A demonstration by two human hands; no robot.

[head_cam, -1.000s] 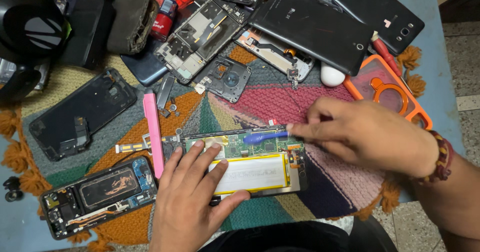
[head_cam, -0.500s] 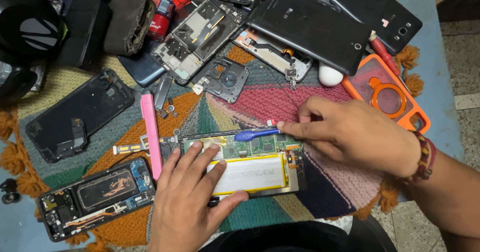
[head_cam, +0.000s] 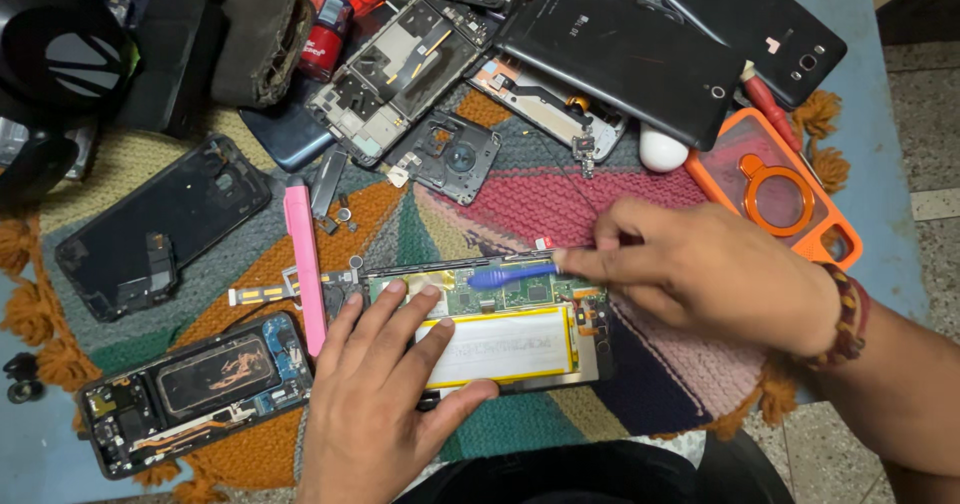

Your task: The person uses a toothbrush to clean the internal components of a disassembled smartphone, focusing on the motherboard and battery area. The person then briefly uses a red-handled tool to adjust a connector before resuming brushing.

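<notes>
The opened phone (head_cam: 500, 329) lies on the woven mat, just right of the pink pry stick (head_cam: 304, 264). The left hand (head_cam: 385, 404) stays flat on it, fingers spread. The right hand (head_cam: 710, 274), pinching the blue pry tool (head_cam: 510, 276), has drawn slightly rightward along the phone's circuit board.

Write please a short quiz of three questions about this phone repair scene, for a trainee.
1. True or false: the right hand holds a blue pry tool over the opened phone.
2. What does the left hand do? A) lifts the pink stick B) presses its fingers on the opened phone C) holds the orange case
3. What colour is the frame around the opened phone's battery?

Key: 1 true; 2 B; 3 yellow.
</notes>
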